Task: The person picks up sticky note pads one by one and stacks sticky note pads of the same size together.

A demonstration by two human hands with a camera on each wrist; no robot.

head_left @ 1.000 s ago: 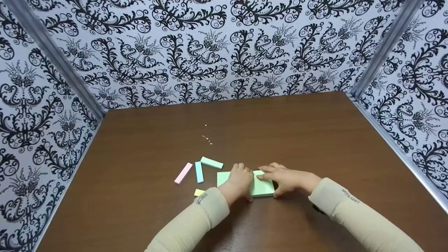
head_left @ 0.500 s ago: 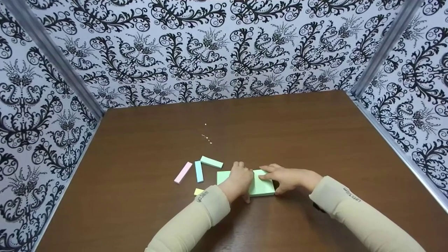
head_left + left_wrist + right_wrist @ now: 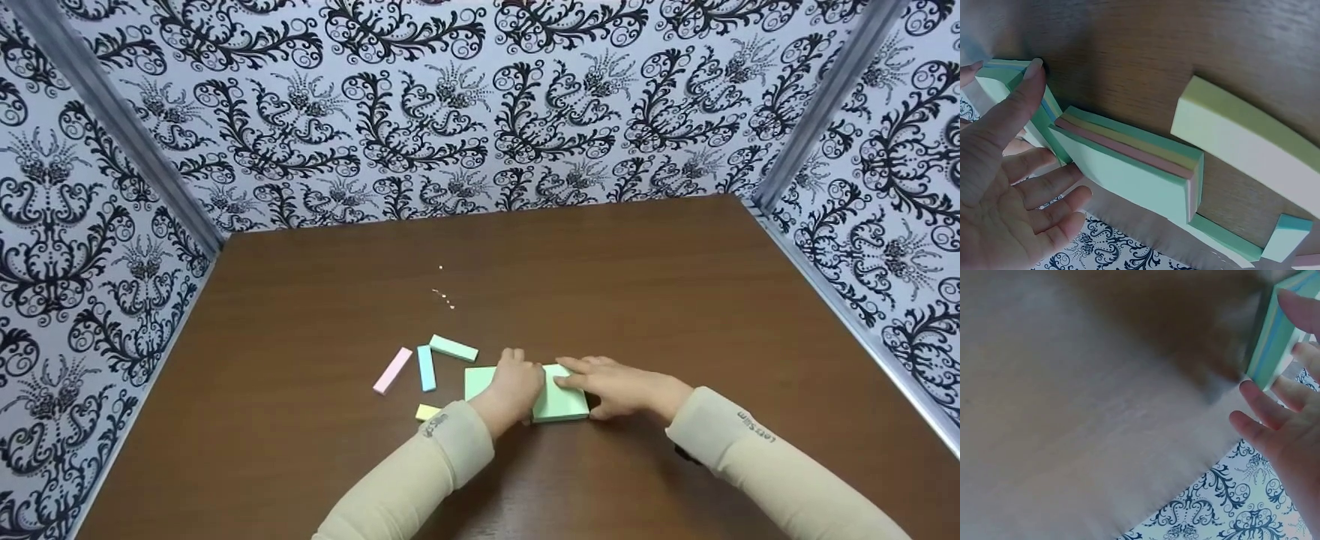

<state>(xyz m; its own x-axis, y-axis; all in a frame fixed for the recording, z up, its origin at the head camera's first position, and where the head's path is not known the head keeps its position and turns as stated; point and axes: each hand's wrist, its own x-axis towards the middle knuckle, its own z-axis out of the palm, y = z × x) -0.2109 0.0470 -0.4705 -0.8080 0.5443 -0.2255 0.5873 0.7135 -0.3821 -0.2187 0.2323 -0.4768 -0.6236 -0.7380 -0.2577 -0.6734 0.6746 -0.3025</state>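
Note:
Two light green-topped stacks of sticky notes lie side by side on the table: the left stack (image 3: 477, 379) and the right stack (image 3: 562, 402). Pink and yellow layers show along the edge of the left stack (image 3: 1123, 163) in the left wrist view; the right stack (image 3: 1269, 354) shows blue and yellow layers. My left hand (image 3: 513, 390) reaches over where they meet, its thumb on the near edge of the right stack and its fingers toward the far side. At that stack's right end, my right hand (image 3: 622, 388) holds it between thumb and fingers.
Left of the stacks lie narrow sticky-note strips: pink (image 3: 393, 371), blue (image 3: 427, 368), green (image 3: 454, 348) and yellow (image 3: 427, 412), the last partly behind the left sleeve. Small pale crumbs (image 3: 444, 297) lie farther back. Patterned walls (image 3: 480, 112) enclose the brown table (image 3: 637, 277).
The left thumb has drawn in along the near edge of the stacks. My right hand has shifted very slightly, its thumb tucked closer to the corner. The stacks stay in place.

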